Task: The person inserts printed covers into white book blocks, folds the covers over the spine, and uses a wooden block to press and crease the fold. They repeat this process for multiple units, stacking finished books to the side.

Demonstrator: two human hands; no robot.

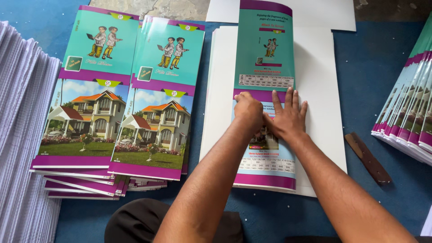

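A folded glossy cover sheet [264, 49], teal above and pale blue below with purple bands, lies on a stack of large white sheets [321, 90]. My left hand [248, 110] is curled into a fist and presses on the middle of the cover. Beside it, my right hand [288, 116] lies flat on the cover with its fingers spread. The two hands touch at the purple band. Neither hand grips anything.
Two piles of printed covers [121, 94] with house and cartoon pictures lie at the left. A tall stack of white paper [18, 135] fills the left edge. More fanned covers [411, 103] are at the right, near a brown wooden strip [366, 157] on the blue floor covering.
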